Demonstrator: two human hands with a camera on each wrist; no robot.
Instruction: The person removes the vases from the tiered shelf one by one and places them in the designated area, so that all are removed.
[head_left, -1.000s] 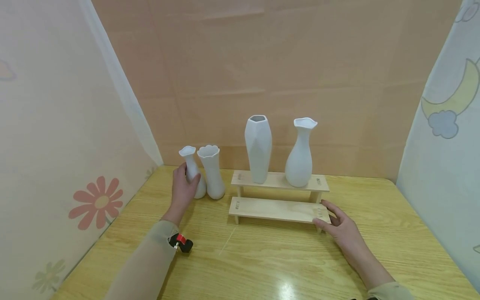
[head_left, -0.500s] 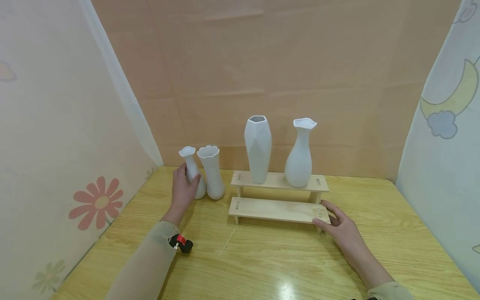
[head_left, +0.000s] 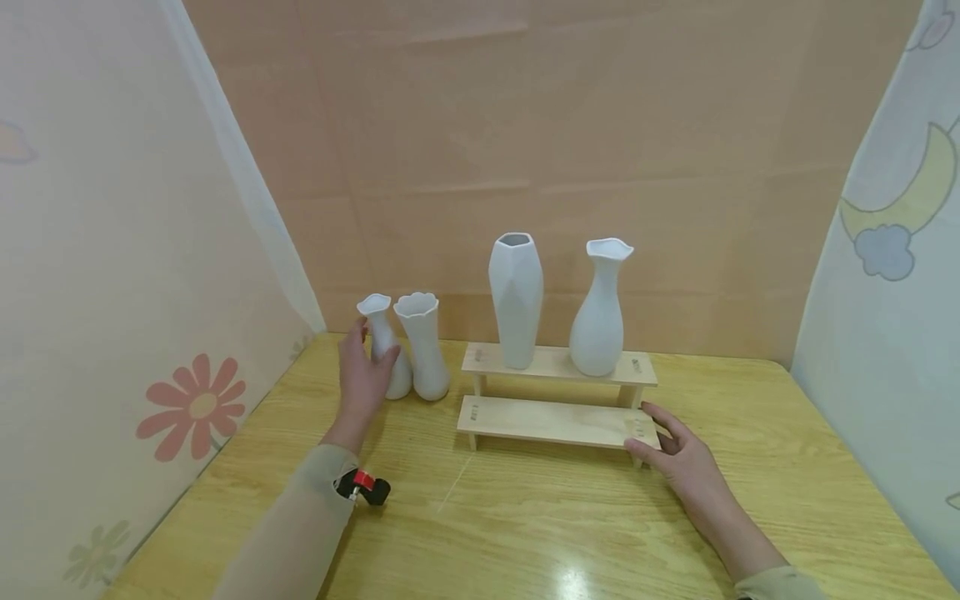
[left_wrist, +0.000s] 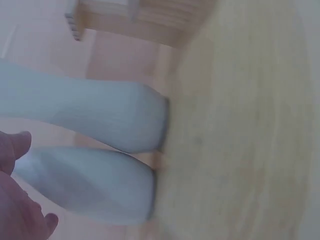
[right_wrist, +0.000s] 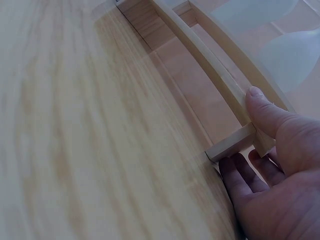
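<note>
My left hand [head_left: 362,379] is around a small white vase [head_left: 398,375] with a wavy rim. In the left wrist view its thumb [left_wrist: 20,145] and fingers sit loosely spread on either side of this vase's narrow part. Right beside it stands a white vase with a scalloped rim [head_left: 427,358]. My right hand [head_left: 688,462] holds the right end of a two-tier wooden stand [head_left: 551,419], thumb at the lower shelf's front edge. In the right wrist view, its other fingers curl by the end leg [right_wrist: 232,142].
On the stand's upper shelf are a tall faceted white vase [head_left: 516,300] and a round-bellied white vase [head_left: 597,325]. The wooden table [head_left: 480,533] extends in front. A peach cloth backdrop [head_left: 562,125] hangs behind, with patterned cloths at both sides.
My left hand has shifted slightly left and its fingers have loosened from the small vase. The right hand and the stand have stayed in place.
</note>
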